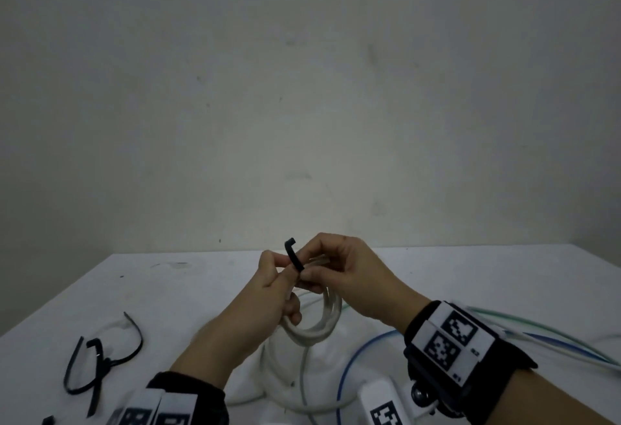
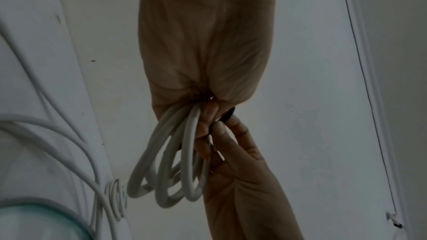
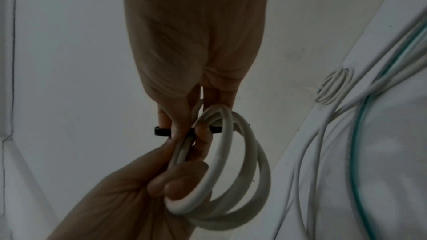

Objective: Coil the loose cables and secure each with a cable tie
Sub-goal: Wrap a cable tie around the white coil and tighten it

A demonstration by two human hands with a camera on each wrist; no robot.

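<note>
Both hands are raised above the white table (image 1: 201,290). My left hand (image 1: 285,278) curls round a coiled white cable (image 1: 316,327), whose loops hang down below the fingers; the wrist views show the coil (image 2: 175,163) (image 3: 242,152) as several loops. A black cable tie (image 1: 293,255) crosses the top of the bundle, its free end sticking up. My right hand (image 1: 311,273) pinches that tie (image 3: 161,131) against the coil. The tie (image 2: 228,115) passes partly behind the fingers, so how far it wraps is hidden.
Several spare black cable ties (image 1: 100,364) lie at the table's front left. Loose white cable (image 1: 304,381), a blue cable (image 1: 349,367) and a green cable (image 1: 537,323) trail across the front right. A plain wall stands behind the table's far edge.
</note>
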